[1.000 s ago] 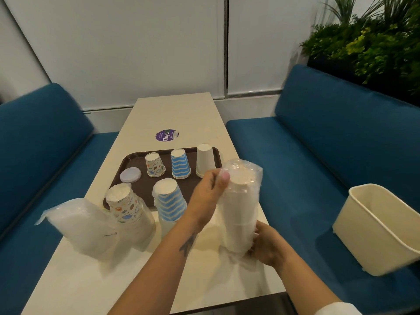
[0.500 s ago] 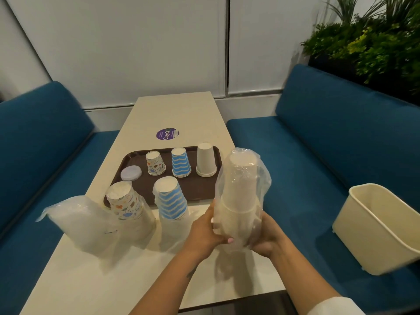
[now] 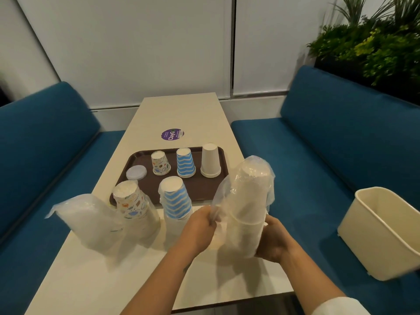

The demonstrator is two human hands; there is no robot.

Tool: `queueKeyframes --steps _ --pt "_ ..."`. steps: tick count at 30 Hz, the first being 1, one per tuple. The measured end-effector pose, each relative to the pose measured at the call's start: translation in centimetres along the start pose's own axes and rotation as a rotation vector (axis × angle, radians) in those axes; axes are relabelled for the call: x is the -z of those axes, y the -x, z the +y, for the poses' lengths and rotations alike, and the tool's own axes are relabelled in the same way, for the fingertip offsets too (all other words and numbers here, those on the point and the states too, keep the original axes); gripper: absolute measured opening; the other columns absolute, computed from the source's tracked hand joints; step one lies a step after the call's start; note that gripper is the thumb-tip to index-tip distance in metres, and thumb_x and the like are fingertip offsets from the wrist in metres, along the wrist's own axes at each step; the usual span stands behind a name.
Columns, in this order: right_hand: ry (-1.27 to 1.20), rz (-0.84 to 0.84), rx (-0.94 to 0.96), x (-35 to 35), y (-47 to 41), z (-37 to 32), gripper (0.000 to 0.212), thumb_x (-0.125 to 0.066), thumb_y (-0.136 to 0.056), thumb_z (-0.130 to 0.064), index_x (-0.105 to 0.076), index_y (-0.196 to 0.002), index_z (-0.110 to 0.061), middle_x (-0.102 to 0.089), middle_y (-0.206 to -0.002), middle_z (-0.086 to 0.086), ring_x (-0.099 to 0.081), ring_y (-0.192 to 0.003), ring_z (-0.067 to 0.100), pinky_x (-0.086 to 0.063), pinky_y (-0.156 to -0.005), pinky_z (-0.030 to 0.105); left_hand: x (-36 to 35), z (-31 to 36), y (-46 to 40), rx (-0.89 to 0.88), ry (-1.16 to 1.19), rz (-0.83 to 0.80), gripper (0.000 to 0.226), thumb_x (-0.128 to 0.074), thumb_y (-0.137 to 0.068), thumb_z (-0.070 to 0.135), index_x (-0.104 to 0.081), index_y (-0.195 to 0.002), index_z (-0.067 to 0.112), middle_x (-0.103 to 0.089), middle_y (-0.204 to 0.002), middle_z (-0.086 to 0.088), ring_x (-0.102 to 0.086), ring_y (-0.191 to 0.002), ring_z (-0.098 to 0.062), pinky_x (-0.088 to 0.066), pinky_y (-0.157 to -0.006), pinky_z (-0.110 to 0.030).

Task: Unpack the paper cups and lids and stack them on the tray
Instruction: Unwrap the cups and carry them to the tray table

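Observation:
A stack of plain white cups in a clear plastic sleeve [image 3: 247, 201] stands tilted above the table's right front. My right hand [image 3: 273, 242] grips its lower end from the right. My left hand [image 3: 200, 228] pinches the loose plastic at the sleeve's left side. The brown tray [image 3: 204, 192] behind holds a patterned cup [image 3: 160, 162], a blue-striped cup stack [image 3: 186, 162], a white cup stack [image 3: 210, 160] and a pale lid [image 3: 136, 172]. In front of the tray stand a wrapped patterned stack [image 3: 131, 204], a wrapped blue-striped stack [image 3: 176, 201] and a bag of lids [image 3: 88, 221].
The cream table [image 3: 181, 114] has a purple sticker [image 3: 172, 134] beyond the tray. Blue benches [image 3: 318, 155] flank it on both sides. A cream bin [image 3: 386, 230] sits on the right bench. Plants [image 3: 375, 46] stand at the back right.
My left hand has come down from the top of the sleeve to its lower left side and now pulls the plastic outward. The stack has tilted a little to the right.

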State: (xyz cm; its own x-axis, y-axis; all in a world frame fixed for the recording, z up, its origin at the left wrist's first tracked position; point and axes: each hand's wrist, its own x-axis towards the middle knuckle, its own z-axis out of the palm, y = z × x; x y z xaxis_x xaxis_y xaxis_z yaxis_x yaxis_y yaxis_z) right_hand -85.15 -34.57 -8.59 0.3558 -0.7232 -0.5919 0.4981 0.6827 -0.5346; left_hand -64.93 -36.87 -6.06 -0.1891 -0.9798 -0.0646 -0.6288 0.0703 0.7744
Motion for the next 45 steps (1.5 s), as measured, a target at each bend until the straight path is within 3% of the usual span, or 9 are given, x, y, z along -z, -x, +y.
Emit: queueKeyframes --steps 4,7,12,16,21,25,32,36,45 --pt "0.110 0.096 0.023 0.1 -0.3 0.2 0.069 -0.067 -0.070 -0.036 -0.052 -0.132 -0.011 -0.061 -0.126 0.017 -0.061 -0.108 0.041 -0.054 -0.077 0.047 -1.3 -0.8 -0.3 0.033 0.022 -0.019 0.013 -0.050 -0.077 0.021 -0.058 -0.086 0.023 -0.061 -0.090 0.001 -0.058 -0.086 -0.018 -0.049 -0.080 -0.035" --pt "0.229 0.172 0.134 -0.4 -1.0 0.6 0.044 -0.061 -0.084 -0.038 -0.064 -0.120 -0.014 -0.065 -0.121 0.014 -0.059 -0.109 0.034 -0.049 -0.087 0.044 -3.7 -3.1 -0.5 0.060 0.062 -0.065 0.051 -0.046 -0.069 0.040 -0.056 -0.115 0.022 -0.058 -0.111 -0.004 -0.055 -0.106 -0.026 -0.049 -0.093 -0.044" --pt "0.399 0.439 0.304 -1.3 -2.2 1.5 0.029 -0.045 -0.096 -0.047 -0.064 -0.101 -0.026 -0.067 -0.104 0.001 -0.057 -0.102 0.022 -0.042 -0.089 0.037 -5.0 -1.7 0.2 0.192 0.116 0.010 0.050 -0.040 -0.066 0.030 -0.055 -0.111 0.019 -0.056 -0.113 -0.004 -0.056 -0.103 -0.020 -0.051 -0.091 -0.042" --pt "0.680 0.746 0.541 -1.7 -1.7 1.1 0.038 -0.039 -0.099 -0.030 -0.054 -0.070 -0.010 -0.054 -0.075 0.006 -0.048 -0.075 0.023 -0.039 -0.067 0.033 -3.8 0.8 0.7 0.231 0.143 0.048 0.035 -0.049 -0.079 0.018 -0.050 -0.113 0.013 -0.051 -0.113 -0.003 -0.054 -0.103 -0.023 -0.046 -0.088 -0.034" --pt "0.532 0.516 0.993 -3.6 0.7 1.9 0.043 -0.040 -0.089 -0.061 -0.055 -0.083 -0.021 -0.055 -0.077 -0.007 -0.053 -0.071 0.001 -0.043 -0.062 0.010 -3.5 1.1 -0.2 0.281 0.147 0.063 0.040 -0.054 -0.077 0.021 -0.054 -0.114 0.006 -0.053 -0.114 -0.007 -0.056 -0.105 -0.028 -0.046 -0.091 -0.037" --pt "0.664 0.438 1.096 -2.6 0.7 2.2 0.077 -0.040 -0.061 -0.092 -0.047 -0.116 -0.039 -0.056 -0.118 -0.019 -0.054 -0.104 -0.010 -0.045 -0.080 0.005 -2.4 1.6 -0.6 0.264 0.171 0.083 0.035 -0.049 -0.078 0.024 -0.055 -0.109 0.008 -0.061 -0.108 -0.011 -0.058 -0.098 -0.030 -0.050 -0.085 -0.040" --pt "0.892 0.306 1.066 -1.0 0.6 2.9 0.101 -0.074 -0.057 -0.069 -0.019 -0.139 -0.049 -0.034 -0.143 -0.020 -0.047 -0.121 0.002 -0.045 -0.097 0.022 -0.2 4.1 -1.0 0.229 0.278 0.082 0.039 -0.032 -0.098 0.040 -0.053 -0.118 0.013 -0.057 -0.119 -0.011 -0.055 -0.106 -0.033 -0.049 -0.091 -0.055" --pt "1.021 0.340 0.960 -1.3 0.8 3.4 0.114 -0.080 -0.056 -0.058 -0.007 -0.144 -0.051 -0.044 -0.134 -0.021 -0.050 -0.116 0.000 -0.048 -0.097 0.027 1.3 5.7 -1.6 0.227 0.347 0.127 0.040 -0.029 -0.102 0.037 -0.052 -0.123 0.013 -0.053 -0.124 -0.013 -0.053 -0.108 -0.035 -0.052 -0.087 -0.055" --pt "0.993 0.379 0.880 -3.4 0.0 1.8 0.080 -0.084 -0.060 -0.046 -0.035 -0.123 -0.053 -0.052 -0.122 -0.023 -0.053 -0.111 0.008 -0.049 -0.097 0.041 5.7 8.7 -2.7 0.105 0.249 0.321 0.049 -0.023 -0.102 0.042 -0.055 -0.123 0.011 -0.057 -0.123 -0.016 -0.053 -0.111 -0.037 -0.044 -0.097 -0.047"
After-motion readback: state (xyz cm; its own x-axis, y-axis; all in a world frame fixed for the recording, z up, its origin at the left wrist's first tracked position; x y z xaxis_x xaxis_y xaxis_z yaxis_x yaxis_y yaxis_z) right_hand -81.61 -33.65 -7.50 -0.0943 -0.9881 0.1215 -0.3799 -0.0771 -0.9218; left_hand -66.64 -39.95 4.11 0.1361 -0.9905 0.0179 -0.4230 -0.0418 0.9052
